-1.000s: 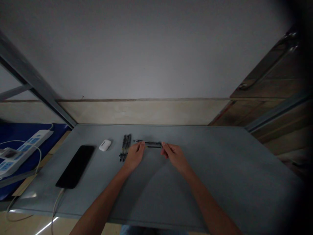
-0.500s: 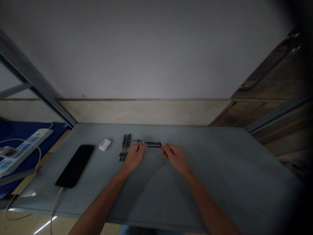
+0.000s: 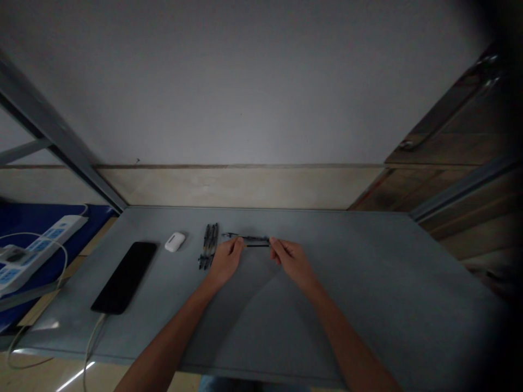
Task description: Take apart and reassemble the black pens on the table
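Observation:
A thin black pen refill (image 3: 257,245) stretches level between my two hands, low over the table. My left hand (image 3: 226,256) pinches its left end, where a small yellowish bit shows by the fingertips. The right end is between the thumb and fingers of my right hand (image 3: 288,258). Just behind the refill lies a dark pen barrel (image 3: 255,238), partly covered by my fingers, with a small dark pen part (image 3: 230,234) near its left end. Several dark pens (image 3: 210,239) lie side by side left of my left hand, their lower ends partly hidden by it.
On the grey table (image 3: 253,321), a white earbud case (image 3: 175,242) and a black phone (image 3: 125,277) with a charging cable (image 3: 93,337) lie to the left. Beyond the left edge is a white power strip (image 3: 43,250). A pale wall (image 3: 245,109) rises behind the table.
Hardly anything differs. Both hands keep their hold on the refill in nearly the same place, and the view has shifted very slightly.

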`<move>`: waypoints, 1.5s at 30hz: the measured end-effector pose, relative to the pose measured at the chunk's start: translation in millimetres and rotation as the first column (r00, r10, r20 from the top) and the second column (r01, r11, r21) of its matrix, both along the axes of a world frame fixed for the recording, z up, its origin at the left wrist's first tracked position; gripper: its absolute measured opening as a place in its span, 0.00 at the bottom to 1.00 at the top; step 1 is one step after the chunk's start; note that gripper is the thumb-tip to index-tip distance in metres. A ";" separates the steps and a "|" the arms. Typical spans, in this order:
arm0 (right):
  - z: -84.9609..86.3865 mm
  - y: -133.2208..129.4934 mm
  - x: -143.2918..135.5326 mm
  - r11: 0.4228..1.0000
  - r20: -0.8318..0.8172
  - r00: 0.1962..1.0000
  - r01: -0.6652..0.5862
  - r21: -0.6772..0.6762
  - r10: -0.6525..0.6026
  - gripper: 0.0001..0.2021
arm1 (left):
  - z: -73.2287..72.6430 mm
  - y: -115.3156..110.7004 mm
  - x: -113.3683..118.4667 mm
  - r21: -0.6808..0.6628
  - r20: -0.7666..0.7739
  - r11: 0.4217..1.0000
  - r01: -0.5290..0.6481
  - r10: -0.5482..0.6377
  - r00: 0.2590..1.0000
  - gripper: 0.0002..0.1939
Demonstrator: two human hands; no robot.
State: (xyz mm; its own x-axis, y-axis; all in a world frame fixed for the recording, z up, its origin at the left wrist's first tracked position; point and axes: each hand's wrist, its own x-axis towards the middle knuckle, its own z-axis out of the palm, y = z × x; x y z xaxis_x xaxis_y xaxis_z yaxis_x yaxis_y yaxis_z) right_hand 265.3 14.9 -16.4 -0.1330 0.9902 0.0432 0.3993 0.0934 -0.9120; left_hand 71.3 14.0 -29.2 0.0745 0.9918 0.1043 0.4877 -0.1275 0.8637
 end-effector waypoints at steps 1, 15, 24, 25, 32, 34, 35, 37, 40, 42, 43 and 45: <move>0.7 -0.2 -0.3 1.000 0.001 1.000 0.004 0.004 -0.004 0.25 | 0.1 -0.3 0.1 0.000 -0.001 1.000 0.000 0.000 1.000 0.22; -3.4 0.7 -1.3 1.000 -0.030 0.999 -0.018 0.005 0.018 0.24 | 1.4 -0.2 -1.8 -0.031 0.063 0.999 -0.022 0.024 0.998 0.23; -3.9 2.3 -1.8 0.998 -0.147 0.989 0.001 0.056 0.007 0.14 | 3.2 -0.9 -1.0 0.021 -0.064 1.000 -0.014 0.015 0.998 0.21; -4.7 2.6 -1.5 0.998 -0.167 0.986 0.004 0.056 0.005 0.13 | 3.6 -1.4 -0.6 0.025 -0.084 1.000 -0.014 0.016 0.996 0.21; -4.3 2.4 -1.6 0.999 -0.214 0.977 0.003 0.045 0.007 0.12 | 7.3 -9.8 2.6 0.060 -0.300 0.989 0.136 -0.112 0.947 0.18; -3.9 1.4 -3.2 0.997 -0.171 0.983 -0.061 0.038 0.066 0.12 | 7.9 -13.0 4.0 0.075 -0.367 0.978 0.193 -0.153 0.917 0.18; -4.1 0.7 -4.2 0.993 -0.149 0.982 -0.112 0.034 0.115 0.12 | 7.9 -14.3 4.7 0.079 -0.394 0.974 0.213 -0.166 0.904 0.17; -5.0 -0.8 -6.6 0.978 -0.125 0.970 -0.208 0.025 0.210 0.11 | 7.3 -15.7 5.7 0.084 -0.425 0.967 0.240 -0.183 0.886 0.16; -7.7 -1.5 -8.4 0.963 -0.123 0.956 -0.266 0.034 0.268 0.12 | 5.3 -14.6 5.1 0.087 -0.416 0.961 0.263 -0.205 0.886 0.16; -10.4 0.4 -6.8 0.969 -0.101 0.965 -0.239 0.056 0.244 0.12 | 4.4 -13.0 3.7 0.093 -0.402 0.960 0.264 -0.207 0.892 0.17; -12.1 2.2 -5.0 0.975 -0.079 0.973 -0.210 0.071 0.216 0.13 | 4.3 -12.3 3.0 0.094 -0.401 0.961 0.261 -0.203 0.893 0.17; -16.2 6.9 -0.1 0.983 0.005 0.992 -0.127 0.129 0.128 0.15 | 4.7 -11.6 2.2 0.089 -0.408 0.965 0.247 -0.191 0.893 0.17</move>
State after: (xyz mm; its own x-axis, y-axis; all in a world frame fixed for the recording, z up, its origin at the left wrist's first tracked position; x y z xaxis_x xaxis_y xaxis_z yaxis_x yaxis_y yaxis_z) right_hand 265.3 21.8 -32.6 -0.2575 0.9512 0.1701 0.3738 0.2604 -0.8902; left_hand 73.5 2.5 -24.5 0.3508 0.9239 0.1525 0.7290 -0.3717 0.5749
